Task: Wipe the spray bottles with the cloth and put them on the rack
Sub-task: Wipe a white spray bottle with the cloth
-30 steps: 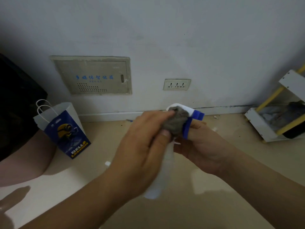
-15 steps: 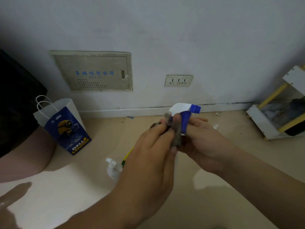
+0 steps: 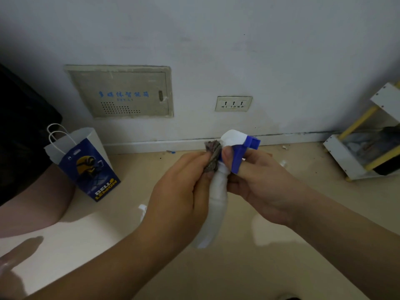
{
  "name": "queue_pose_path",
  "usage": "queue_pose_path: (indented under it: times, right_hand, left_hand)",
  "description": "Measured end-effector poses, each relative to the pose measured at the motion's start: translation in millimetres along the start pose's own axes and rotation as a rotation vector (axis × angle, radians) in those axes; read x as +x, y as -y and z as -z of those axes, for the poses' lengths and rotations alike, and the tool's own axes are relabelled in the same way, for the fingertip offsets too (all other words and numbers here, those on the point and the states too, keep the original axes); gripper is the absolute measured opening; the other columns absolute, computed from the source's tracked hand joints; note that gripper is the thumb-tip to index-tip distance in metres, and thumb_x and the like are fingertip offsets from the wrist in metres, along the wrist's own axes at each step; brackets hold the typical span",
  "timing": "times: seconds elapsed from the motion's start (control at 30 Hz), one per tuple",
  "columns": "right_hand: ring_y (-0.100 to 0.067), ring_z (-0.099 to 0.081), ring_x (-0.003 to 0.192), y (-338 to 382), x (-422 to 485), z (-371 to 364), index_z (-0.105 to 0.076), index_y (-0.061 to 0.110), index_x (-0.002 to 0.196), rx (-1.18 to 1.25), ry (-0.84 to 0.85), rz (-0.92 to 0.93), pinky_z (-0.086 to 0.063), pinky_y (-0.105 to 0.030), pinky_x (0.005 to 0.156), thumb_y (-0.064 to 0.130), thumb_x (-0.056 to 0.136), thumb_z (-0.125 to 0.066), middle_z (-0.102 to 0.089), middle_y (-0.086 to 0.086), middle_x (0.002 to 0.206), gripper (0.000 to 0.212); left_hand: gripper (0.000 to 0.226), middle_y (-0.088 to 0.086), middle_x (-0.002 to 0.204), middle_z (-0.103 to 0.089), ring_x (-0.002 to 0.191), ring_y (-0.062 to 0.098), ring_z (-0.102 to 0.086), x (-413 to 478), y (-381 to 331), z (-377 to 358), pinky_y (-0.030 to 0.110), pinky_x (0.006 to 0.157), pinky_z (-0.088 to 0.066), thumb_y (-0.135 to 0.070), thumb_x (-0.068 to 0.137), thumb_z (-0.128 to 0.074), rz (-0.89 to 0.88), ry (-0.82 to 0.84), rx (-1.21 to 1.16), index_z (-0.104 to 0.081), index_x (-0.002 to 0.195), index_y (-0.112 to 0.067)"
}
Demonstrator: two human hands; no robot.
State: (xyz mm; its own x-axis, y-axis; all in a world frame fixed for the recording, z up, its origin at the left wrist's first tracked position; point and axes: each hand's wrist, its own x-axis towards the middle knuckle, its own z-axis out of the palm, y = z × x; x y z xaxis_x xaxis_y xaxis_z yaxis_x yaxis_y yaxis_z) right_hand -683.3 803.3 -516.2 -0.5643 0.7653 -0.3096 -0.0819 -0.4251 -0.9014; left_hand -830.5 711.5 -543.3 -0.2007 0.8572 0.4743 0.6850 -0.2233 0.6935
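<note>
A white spray bottle with a white and blue trigger head is held upright in mid-air at the centre of the view. My right hand grips it at the neck, thumb on the blue collar and fingers behind the trigger. My left hand pinches a bunched grey cloth and presses it against the left side of the bottle's neck. A second spray bottle lies on the floor, mostly hidden behind my left hand. The white rack with yellow bars stands at the far right by the wall.
A blue and white paper bag stands on the floor at the left. The wall with a panel and a socket is straight ahead. A bare leg crosses the left edge. Beige floor lies below my hands.
My left hand with the cloth slid down from the trigger head to the neck. The bottle body, hidden half a second ago, shows again between my hands.
</note>
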Motion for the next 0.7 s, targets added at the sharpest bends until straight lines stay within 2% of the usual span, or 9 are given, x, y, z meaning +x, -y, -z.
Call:
queue_pose_path:
  times: [0.07,0.17,0.23,0.3,0.4,0.47,0.57,0.63,0.7]
  right_hand:
    - [-0.030,-0.074,0.098,0.5,-0.2,0.4,-0.066,-0.002,0.125,-0.011,-0.033,0.008,-0.064,-0.039,0.088,0.031,0.082,-0.071,-0.074,-0.022,0.118,0.054]
    - [-0.029,-0.074,0.093,3.9,0.3,2.9,-0.069,0.002,0.117,-0.062,-0.094,0.010,-0.063,-0.039,0.086,0.034,0.077,-0.073,-0.075,-0.023,0.111,0.051]
    - [-0.028,-0.074,0.091,6.7,1.5,5.5,-0.069,0.005,0.114,-0.080,-0.093,-0.001,-0.062,-0.039,0.086,0.035,0.078,-0.072,-0.077,-0.019,0.109,0.047]
    - [-0.026,-0.075,0.090,5.8,1.7,6.8,-0.069,0.005,0.114,-0.068,-0.097,-0.012,-0.063,-0.039,0.085,0.033,0.083,-0.072,-0.078,-0.014,0.106,0.041]
    - [-0.032,-0.076,0.101,-2.1,4.1,6.6,-0.072,0.009,0.108,-0.116,-0.149,-0.011,-0.064,-0.038,0.086,0.016,0.094,-0.072,-0.078,-0.015,0.112,0.016]
    - [-0.033,-0.076,0.103,-5.0,5.0,5.8,-0.071,0.009,0.111,-0.136,-0.178,-0.021,-0.064,-0.038,0.085,0.012,0.095,-0.071,-0.076,-0.018,0.115,0.016]
    - [-0.030,-0.075,0.093,-3.8,5.0,3.4,-0.067,0.001,0.124,-0.106,-0.154,-0.024,-0.064,-0.039,0.083,0.014,0.099,-0.066,-0.076,-0.021,0.115,0.027]
    - [-0.028,-0.076,0.089,-3.7,6.0,3.8,-0.067,0.000,0.124,-0.102,-0.155,-0.021,-0.065,-0.036,0.080,0.014,0.100,-0.066,-0.078,-0.018,0.110,0.028]
    - [-0.028,-0.076,0.090,-3.8,5.1,3.1,-0.067,0.000,0.120,-0.099,-0.157,-0.011,-0.065,-0.037,0.081,0.009,0.099,-0.066,-0.079,-0.016,0.106,0.022]
  left_hand:
    - [0.028,-0.013,0.109,-0.070,0.102,0.001,-0.063,1.0,10.8,-1.4,0.013,0.087,-0.046,-0.014,0.104,-0.051,0.081,0.053,-0.020,-0.071,0.122,-0.021]
    - [0.027,-0.001,0.081,-0.069,0.075,0.017,-0.061,8.6,25.9,-0.3,0.029,0.066,-0.047,-0.024,0.106,-0.048,0.540,0.207,-0.033,-0.072,0.095,-0.017]
    - [0.032,0.008,0.084,-0.069,0.078,0.026,-0.063,12.7,27.4,2.9,0.039,0.072,-0.056,-0.030,0.107,-0.045,0.688,0.194,-0.070,-0.069,0.095,-0.013]
    - [0.026,0.003,0.091,-0.069,0.087,0.023,-0.066,20.2,17.9,12.3,0.050,0.082,-0.060,-0.033,0.107,-0.045,0.678,0.050,-0.132,-0.067,0.099,-0.021]
    - [0.019,-0.009,0.086,-0.068,0.084,0.015,-0.069,31.7,5.2,28.7,0.050,0.072,-0.063,-0.036,0.106,-0.049,0.552,-0.185,-0.234,-0.062,0.093,-0.034]
    - [0.017,-0.017,0.088,-0.068,0.082,0.005,-0.067,26.7,-4.4,30.3,0.041,0.070,-0.062,-0.042,0.104,-0.047,0.376,-0.102,-0.181,-0.061,0.095,-0.038]
    - [0.028,-0.018,0.095,-0.067,0.092,0.005,-0.064,6.8,-18.7,15.7,0.032,0.076,-0.053,-0.044,0.106,-0.041,0.161,0.206,-0.145,-0.068,0.099,-0.038]
    - [0.025,-0.013,0.097,-0.072,0.094,0.012,-0.068,2.1,-14.5,8.0,0.034,0.080,-0.054,-0.030,0.107,-0.052,0.211,0.173,-0.273,-0.077,0.100,-0.028]
    - [0.008,-0.005,0.093,-0.074,0.088,0.018,-0.069,5.1,-4.1,6.5,0.042,0.082,-0.056,-0.018,0.095,-0.072,0.259,0.086,-0.339,-0.079,0.092,-0.018]
